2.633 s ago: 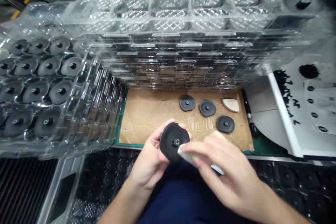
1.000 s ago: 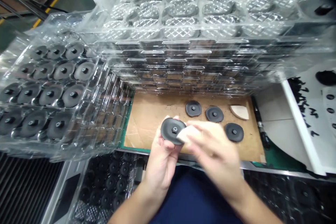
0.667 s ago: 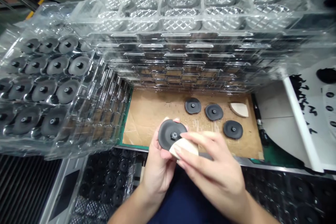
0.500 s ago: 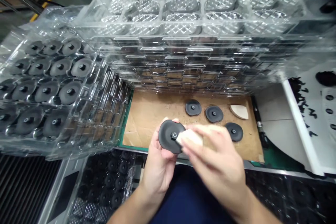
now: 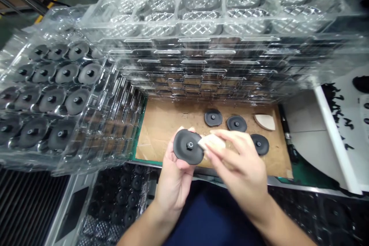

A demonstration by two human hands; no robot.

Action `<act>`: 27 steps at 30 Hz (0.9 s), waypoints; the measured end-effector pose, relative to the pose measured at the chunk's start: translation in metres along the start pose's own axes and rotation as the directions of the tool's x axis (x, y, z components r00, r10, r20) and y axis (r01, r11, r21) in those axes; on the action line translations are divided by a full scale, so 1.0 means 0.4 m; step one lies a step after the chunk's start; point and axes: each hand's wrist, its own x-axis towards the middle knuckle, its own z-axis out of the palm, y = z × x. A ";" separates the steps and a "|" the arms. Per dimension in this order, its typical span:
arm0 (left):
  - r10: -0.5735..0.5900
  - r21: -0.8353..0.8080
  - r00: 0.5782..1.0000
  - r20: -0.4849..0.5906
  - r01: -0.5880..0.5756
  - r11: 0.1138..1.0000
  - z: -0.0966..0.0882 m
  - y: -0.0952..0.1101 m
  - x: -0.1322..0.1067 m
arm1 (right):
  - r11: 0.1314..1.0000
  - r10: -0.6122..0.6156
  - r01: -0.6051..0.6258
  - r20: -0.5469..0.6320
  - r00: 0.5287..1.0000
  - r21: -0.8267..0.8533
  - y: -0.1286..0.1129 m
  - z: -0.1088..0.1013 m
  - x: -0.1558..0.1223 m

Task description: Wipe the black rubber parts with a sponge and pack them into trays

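My left hand point(image 5: 176, 177) is closed round the edge of a dark grey oval disc point(image 5: 184, 153) with a short stub at its centre, stub side up. Between the fingertips of my right hand point(image 5: 242, 161) is a cream-coloured pad point(image 5: 215, 141), its tip at the disc's right rim. Whether pad and rim touch, I cannot tell. Beyond my hands, on a cardboard sheet point(image 5: 161, 123), lie a dark disc point(image 5: 213, 117), another disc point(image 5: 236, 123) and a third disc point(image 5: 260, 144), close to my right hand. A second cream pad point(image 5: 265, 122), wedge-shaped, lies behind that third disc.
Tall stacks of clear plastic trays point(image 5: 198, 57) stand along the back. At the left, a tray stack point(image 5: 95, 100) bears rows of dark discs point(image 5: 77, 100). A white-edged bin point(image 5: 334, 134) with small black pieces point(image 5: 341, 107) borders the right. A black pen-like tool point(image 5: 286, 134) lies beside the cardboard.
The pad in my right hand has moved from near the disc's central stub out to its right rim. My left hand still holds the disc, turned slightly.
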 end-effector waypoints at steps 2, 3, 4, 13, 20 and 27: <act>-0.021 0.008 1.000 0.007 0.021 1.000 -0.002 -0.002 0.002 | 0.998 -0.003 0.002 0.014 1.000 0.056 0.007 0.006 0.000; -0.021 0.009 1.000 0.012 0.021 1.000 -0.004 -0.003 0.004 | 0.993 0.031 -0.034 0.028 0.999 0.117 0.018 0.009 0.002; -0.011 0.007 1.000 0.014 0.011 1.000 -0.007 -0.003 0.006 | 0.976 0.113 -0.118 0.038 0.993 0.185 0.036 0.014 0.005; 0.050 -0.066 0.999 0.009 -0.050 0.997 -0.023 0.002 0.017 | 0.521 0.647 -0.725 0.346 0.679 0.450 0.150 0.099 -0.119; 0.009 -0.001 1.000 0.013 -0.009 1.000 -0.017 -0.001 0.022 | 0.432 0.703 -0.749 0.333 0.629 0.503 0.129 0.070 -0.105; -0.074 0.070 0.995 0.065 0.069 0.995 -0.008 -0.001 0.004 | 0.944 0.102 -0.148 0.166 0.981 0.295 -0.011 -0.023 0.053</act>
